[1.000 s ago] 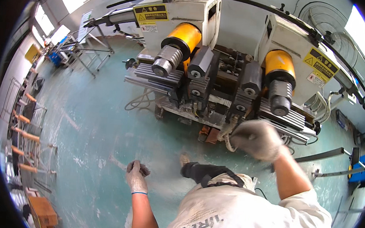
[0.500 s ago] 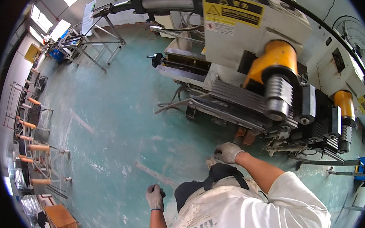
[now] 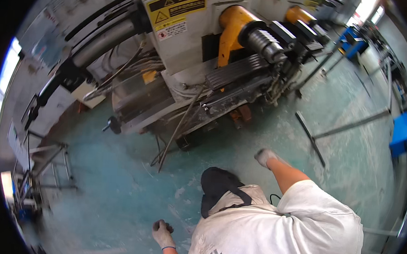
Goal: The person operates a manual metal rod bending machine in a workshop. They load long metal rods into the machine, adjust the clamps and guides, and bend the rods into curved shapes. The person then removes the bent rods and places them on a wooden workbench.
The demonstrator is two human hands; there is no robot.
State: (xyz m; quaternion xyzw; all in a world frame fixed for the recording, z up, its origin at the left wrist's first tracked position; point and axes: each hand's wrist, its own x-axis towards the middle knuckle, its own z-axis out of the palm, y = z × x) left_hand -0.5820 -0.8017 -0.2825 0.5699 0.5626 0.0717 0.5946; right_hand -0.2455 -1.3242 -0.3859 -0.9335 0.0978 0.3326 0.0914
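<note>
My left hand (image 3: 163, 233) hangs over the green floor at the lower middle, in a pale knit glove with dark fingertips and a blue cuff edge. Its fingers are loosely bent and a little apart, and I see nothing in them. A similar glove covers my right hand (image 3: 265, 158), held out in front of my body, somewhat smeared by motion. Its fingers look bent inward, but what they do is not clear. Neither hand touches the large machine (image 3: 170, 58) ahead, of which the ribbed metal bed (image 3: 242, 72) is nearest my right hand.
Orange cylinder housings (image 3: 234, 27) sit on the machine. A black hand knob (image 3: 113, 124) juts from its left end, and a thin bar (image 3: 179, 130) slants to the floor. Metal floor bars (image 3: 311, 139) and a blue box (image 3: 399, 134) lie right; a metal frame stand (image 3: 52, 159) is left.
My view has swung right, so the machine shifts left and tilts, and the left-hand racks leave the picture. My right hand has moved away from the machine's base toward the right. Both arms swing slightly.
</note>
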